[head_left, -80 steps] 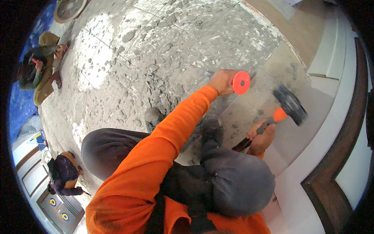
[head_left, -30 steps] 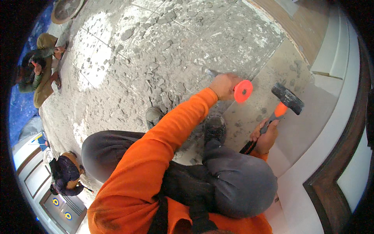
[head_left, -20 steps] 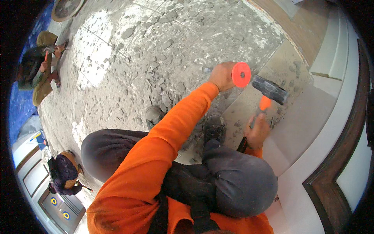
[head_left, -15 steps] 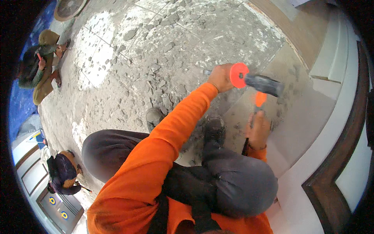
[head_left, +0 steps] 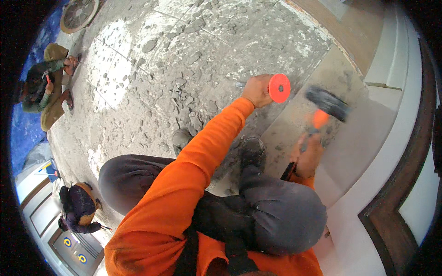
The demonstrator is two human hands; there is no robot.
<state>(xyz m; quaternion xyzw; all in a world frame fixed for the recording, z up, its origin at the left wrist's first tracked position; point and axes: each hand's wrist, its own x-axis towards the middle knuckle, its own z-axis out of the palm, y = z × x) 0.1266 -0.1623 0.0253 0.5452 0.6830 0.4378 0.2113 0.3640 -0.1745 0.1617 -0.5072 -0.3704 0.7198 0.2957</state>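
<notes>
My left hand is closed around a chisel, just behind its round red hand guard. The chisel's metal tip shows on the far side of the fist, pointing left, close over the rubble-strewn floor. My right hand grips the handle of a hammer, smeared by motion. Its dark head is to the right of the guard, with a gap between them. An orange band lies below the head, and the black handle end sticks out under my fist.
Broken grey chips litter the floor. To the right are a smooth tile strip and a white wall base. A person with a red-handled hammer crouches at far left; another person bends lower left. A round fan stands top left.
The hammer head has swung right, away from the chisel's red guard, which it was against or beside before. The left hand with the chisel has shifted slightly left.
</notes>
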